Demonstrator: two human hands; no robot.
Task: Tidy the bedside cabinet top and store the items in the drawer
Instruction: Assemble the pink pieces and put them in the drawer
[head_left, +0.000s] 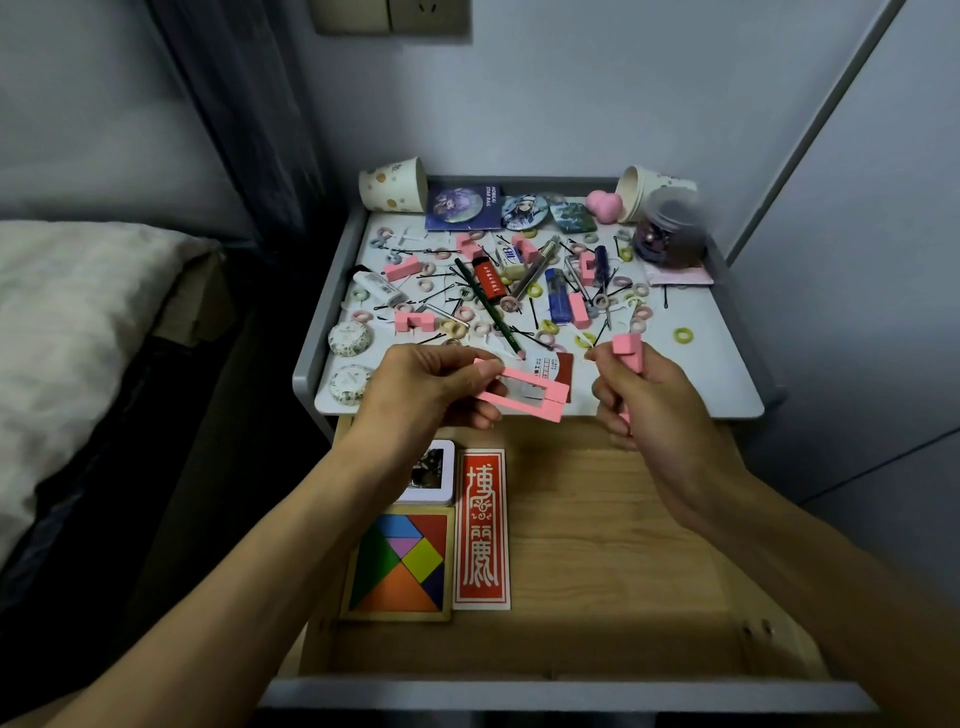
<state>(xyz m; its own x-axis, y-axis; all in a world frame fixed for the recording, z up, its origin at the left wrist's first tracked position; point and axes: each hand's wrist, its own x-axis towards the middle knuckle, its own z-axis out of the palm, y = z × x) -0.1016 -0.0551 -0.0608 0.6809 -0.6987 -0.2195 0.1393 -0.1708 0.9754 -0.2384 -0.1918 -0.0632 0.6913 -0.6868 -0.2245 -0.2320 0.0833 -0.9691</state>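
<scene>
Pinching pink frame pieces (524, 392) in curled left fingers (485, 371) and gripping a pink block (626, 352) in closed right fingers (605, 366), cluttered bench (717, 353) just beyond, open drawer (597, 545) below, presumably for grouped storage.

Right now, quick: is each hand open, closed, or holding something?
The left hand grips a pink frame by its end.
The right hand grips a pink block.
</scene>
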